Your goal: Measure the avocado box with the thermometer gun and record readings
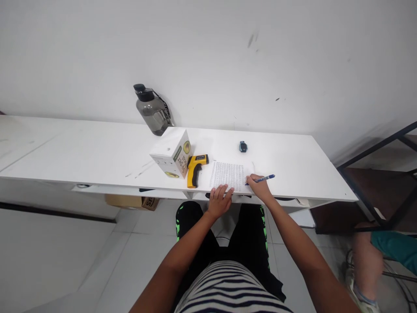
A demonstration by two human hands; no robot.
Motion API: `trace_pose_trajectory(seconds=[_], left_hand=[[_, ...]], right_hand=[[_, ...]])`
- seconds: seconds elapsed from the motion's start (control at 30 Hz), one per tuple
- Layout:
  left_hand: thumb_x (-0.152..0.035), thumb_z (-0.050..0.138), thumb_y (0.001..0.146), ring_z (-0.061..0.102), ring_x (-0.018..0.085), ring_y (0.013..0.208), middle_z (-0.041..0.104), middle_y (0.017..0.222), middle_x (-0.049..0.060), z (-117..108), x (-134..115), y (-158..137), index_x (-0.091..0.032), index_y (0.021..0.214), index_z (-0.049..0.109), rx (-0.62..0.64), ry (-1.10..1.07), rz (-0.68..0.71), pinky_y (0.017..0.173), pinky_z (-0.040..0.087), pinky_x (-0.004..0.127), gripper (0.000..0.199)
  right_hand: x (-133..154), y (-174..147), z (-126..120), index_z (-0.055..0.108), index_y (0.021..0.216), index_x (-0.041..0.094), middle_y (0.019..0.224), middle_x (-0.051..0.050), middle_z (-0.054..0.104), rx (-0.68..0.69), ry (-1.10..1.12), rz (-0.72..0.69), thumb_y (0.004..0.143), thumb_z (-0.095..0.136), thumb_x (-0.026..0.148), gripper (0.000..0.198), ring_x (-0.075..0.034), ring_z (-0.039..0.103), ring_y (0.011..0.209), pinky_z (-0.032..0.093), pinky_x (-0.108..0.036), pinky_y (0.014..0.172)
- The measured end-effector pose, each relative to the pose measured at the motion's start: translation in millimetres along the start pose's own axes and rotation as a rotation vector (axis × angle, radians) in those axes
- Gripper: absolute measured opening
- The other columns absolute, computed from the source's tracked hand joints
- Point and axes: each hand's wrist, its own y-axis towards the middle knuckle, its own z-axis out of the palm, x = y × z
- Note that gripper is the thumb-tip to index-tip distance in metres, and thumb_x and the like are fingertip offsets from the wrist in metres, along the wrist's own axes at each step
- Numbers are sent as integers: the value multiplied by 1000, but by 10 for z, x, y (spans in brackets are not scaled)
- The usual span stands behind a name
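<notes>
1. Head view, the step in hand: the paper lies flat near the front edge of the white table. Rows of small marks fill much of it. The right hand has its fingers closed around a blue pen, with the tip pointing down by the right side of the marks. I think this is the writing part.

2. Head view, the other hand: the left hand lies palm down at the bottom of the paper, fingers a little apart, gripping nothing that I can see. It seems to keep the paper still.

3. Head view, what the next move calls for: I'd say a still page, a soft hold on the pen and small, careful strokes.

4. Head view, hard to see: the marks are too tiny to read. White paper on white table makes its edges hard to find. I can't tell if the pen tip touches the paper. The left thumb is hard to make out. At the right, another person's leg is cut off.
</notes>
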Motion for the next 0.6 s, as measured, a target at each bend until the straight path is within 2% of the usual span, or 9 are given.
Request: trace_pose_trajectory(seconds=[0.37,0.6], left_hand=[[-30,60,80,49,24,116,60,119,9,-15,-5,5,-26,120,61,6,5,-4,109,21,42,40],[-31,58,81,48,24,119,59,122,9,-3,1,-30,-28,125,57,73,-19,-25,109,20,42,43]], right_hand=[[38,0,-31,54,56,20,58,1,54,-82,88,41,80,49,45,36,-17,52,63,38,-28,62],[10,4,-24,58,59,19,61,-1,58,-83,67,26,82,49,46,36,-18,54,67,41,-29,65]])
